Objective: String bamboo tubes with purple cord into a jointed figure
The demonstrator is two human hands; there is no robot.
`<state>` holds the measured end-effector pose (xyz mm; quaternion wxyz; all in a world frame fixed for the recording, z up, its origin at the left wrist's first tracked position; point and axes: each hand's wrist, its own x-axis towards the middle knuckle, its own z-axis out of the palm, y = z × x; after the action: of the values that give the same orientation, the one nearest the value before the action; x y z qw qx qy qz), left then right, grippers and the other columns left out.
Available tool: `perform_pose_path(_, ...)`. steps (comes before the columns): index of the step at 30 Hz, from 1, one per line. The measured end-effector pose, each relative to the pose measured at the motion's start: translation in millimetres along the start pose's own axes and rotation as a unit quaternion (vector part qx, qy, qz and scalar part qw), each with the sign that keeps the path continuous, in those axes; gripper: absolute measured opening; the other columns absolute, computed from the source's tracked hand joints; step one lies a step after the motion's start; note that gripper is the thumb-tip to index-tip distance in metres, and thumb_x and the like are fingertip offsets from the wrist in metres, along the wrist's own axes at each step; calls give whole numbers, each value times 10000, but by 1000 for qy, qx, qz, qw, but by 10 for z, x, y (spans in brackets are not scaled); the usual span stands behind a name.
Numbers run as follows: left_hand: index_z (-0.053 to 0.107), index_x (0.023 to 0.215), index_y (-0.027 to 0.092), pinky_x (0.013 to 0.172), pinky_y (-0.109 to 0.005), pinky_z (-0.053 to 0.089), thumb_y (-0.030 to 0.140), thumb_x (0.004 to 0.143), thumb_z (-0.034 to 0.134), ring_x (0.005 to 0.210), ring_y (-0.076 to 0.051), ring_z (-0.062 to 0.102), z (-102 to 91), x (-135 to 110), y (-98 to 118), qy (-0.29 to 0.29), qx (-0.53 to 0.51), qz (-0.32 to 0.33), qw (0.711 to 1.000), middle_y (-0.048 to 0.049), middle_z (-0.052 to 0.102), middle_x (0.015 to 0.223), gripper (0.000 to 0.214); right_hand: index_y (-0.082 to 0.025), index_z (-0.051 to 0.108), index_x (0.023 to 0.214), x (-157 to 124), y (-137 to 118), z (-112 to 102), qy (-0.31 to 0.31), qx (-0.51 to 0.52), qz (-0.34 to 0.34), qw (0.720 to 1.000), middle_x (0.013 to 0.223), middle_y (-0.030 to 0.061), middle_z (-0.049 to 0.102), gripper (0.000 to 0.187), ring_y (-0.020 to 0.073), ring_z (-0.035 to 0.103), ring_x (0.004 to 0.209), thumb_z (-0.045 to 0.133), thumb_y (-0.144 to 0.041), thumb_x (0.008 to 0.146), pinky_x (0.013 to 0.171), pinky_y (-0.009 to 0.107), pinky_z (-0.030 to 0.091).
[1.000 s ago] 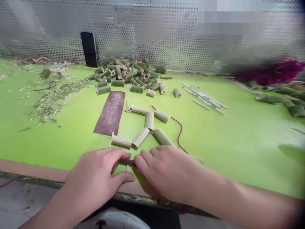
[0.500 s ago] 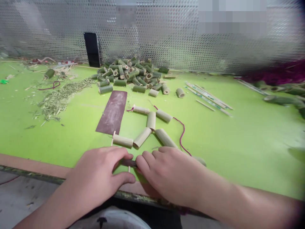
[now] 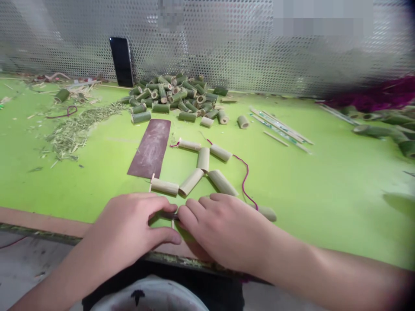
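Observation:
My right hand (image 3: 215, 222) is closed over a knife whose handle is hidden in the fist. Its dark blade (image 3: 167, 215) points left, across a short thin stick (image 3: 173, 223) near the table's front edge. My left hand (image 3: 136, 224) curves around the blade's far end, thumb and index finger apart, the index fingertip at the blade; its other fingers are hidden. Just beyond my hands lie peeled bamboo tubes, one (image 3: 165, 186) with a thin stick across its end and another (image 3: 191, 182) slanting beside it. Purple cord (image 3: 245, 179) runs between tubes on the right.
A sandpaper strip (image 3: 151, 149) lies left of the tubes. Behind are a pile of green bamboo pieces (image 3: 177, 95), a propped phone (image 3: 122, 62) and shavings (image 3: 81, 129). Wrapped sticks (image 3: 280, 127) and purple fibre (image 3: 379, 95) are to the right. A pale tub (image 3: 152, 296) stands below the edge.
The whole view has shifted slightly, so things sit a little higher and further left. Both hands keep nearly the same pose around the knife and stick.

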<state>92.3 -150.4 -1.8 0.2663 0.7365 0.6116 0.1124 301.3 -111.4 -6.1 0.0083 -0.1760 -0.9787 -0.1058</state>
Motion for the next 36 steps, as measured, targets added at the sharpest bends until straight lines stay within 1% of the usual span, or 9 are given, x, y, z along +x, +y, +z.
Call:
perform_pose_path(4,777,947,332,592,-276,392,362,814,770,663,-190,641,-5,8,-1,-5,9,14,1000,49,738,792,136,-196,527,904,-18,15,-1,-11,-12,1,1000,686,-30,602,98,170,522,517,622,-187,882,543,351,102)
perform_pose_path(7,772,949,325,602,-282,393,354,827,763,695,-199,656,-16,15,-1,-7,16,29,999,44,739,800,125,-207,511,873,-30,34,-3,-24,-13,-5,1000,660,-35,594,135,169,512,486,646,-201,866,545,355,77)
perform_pose_path(14,766,978,343,643,-294,402,400,818,793,771,-214,674,-6,7,-39,0,14,38,999,44,752,865,173,-207,497,842,-48,75,9,-27,-1,-25,999,644,-36,598,127,137,412,453,619,-186,873,567,353,67)
perform_pose_path(16,776,995,347,652,-292,408,410,808,806,759,-210,662,-6,19,-53,-1,16,43,999,40,740,843,200,-207,495,843,-60,67,31,-17,9,-16,1000,648,-34,597,109,139,401,473,591,-183,891,572,353,85)
perform_pose_path(19,796,1040,355,633,-285,404,450,780,829,684,-195,621,-11,47,-78,-12,18,39,999,35,705,777,279,-210,493,846,-96,46,62,21,10,5,1000,663,-29,588,99,156,418,526,538,-159,918,585,357,128)
perform_pose_path(24,811,1055,369,594,-274,393,463,742,857,604,-174,561,-14,68,-100,-22,14,22,999,40,667,724,330,-215,487,834,-129,36,72,68,-6,12,998,674,-25,558,166,172,406,565,449,-133,973,605,361,175)
perform_pose_path(29,815,1032,391,673,-276,450,409,738,874,581,-168,532,8,54,-101,-9,-1,39,999,57,600,627,301,-215,493,832,-96,52,67,56,0,11,998,673,-32,551,151,173,407,562,484,-142,963,603,361,180)
perform_pose_path(32,811,1051,380,721,-285,479,403,759,860,592,-169,546,26,35,-117,2,-11,43,999,52,626,660,297,-217,496,834,-78,56,70,52,9,12,999,679,-37,552,133,176,422,565,528,-178,957,601,364,182)
perform_pose_path(36,801,1095,356,732,-298,496,439,792,827,602,-177,559,16,12,-147,3,-14,47,999,41,626,667,315,-219,503,832,-69,53,83,44,21,13,999,682,-37,551,133,180,429,573,566,-209,949,602,367,189)
